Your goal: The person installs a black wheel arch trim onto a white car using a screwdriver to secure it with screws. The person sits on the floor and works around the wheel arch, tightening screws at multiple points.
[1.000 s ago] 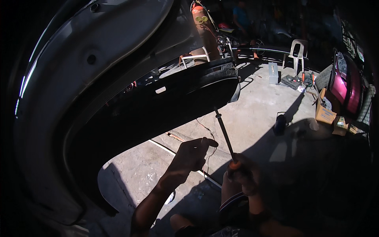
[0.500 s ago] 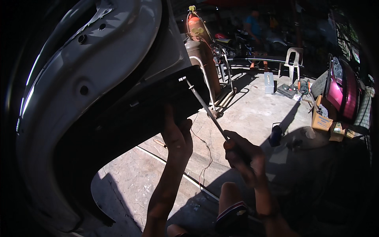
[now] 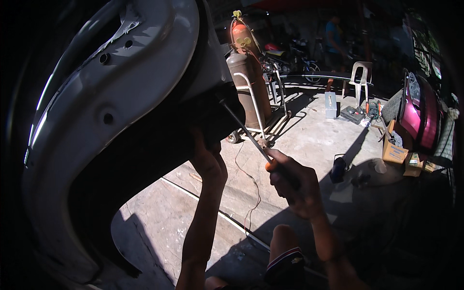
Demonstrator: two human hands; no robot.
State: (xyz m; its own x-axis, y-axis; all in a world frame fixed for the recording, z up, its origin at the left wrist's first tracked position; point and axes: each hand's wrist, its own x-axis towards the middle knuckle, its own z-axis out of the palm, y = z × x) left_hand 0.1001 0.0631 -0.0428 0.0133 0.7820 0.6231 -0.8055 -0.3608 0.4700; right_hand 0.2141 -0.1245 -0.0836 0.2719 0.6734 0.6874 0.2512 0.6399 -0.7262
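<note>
My right hand (image 3: pixel 296 186) is closed round the handle of a long screwdriver (image 3: pixel 245 130) with an orange collar. The shaft slants up and left, and its tip reaches the shaded side of a black panel (image 3: pixel 145 140). Shadow hides what the tip touches. My left hand (image 3: pixel 209 162) is raised under the same panel, left of the shaft, its index finger stretched up against the dark surface. Its other fingers are partly lost in shade. Above and left curves a pale grey vehicle body panel (image 3: pixel 145 84) with several round holes.
Gas cylinders (image 3: pixel 241 67) stand on a wheeled trolley (image 3: pixel 256 104) beyond the panel. A wire (image 3: pixel 256 188) and a pale strip (image 3: pixel 232 220) lie on the concrete. Farther right are a grey box (image 3: pixel 330 105), a plastic chair (image 3: pixel 360 79), cardboard boxes (image 3: pixel 395 147) and a magenta panel (image 3: pixel 416 113). A person (image 3: pixel 333 38) stands behind.
The screwdriver and my right hand have shifted left, and the tip, lit before with a pale piece at its end, is now in shadow by the panel. My left hand moved slightly left.
</note>
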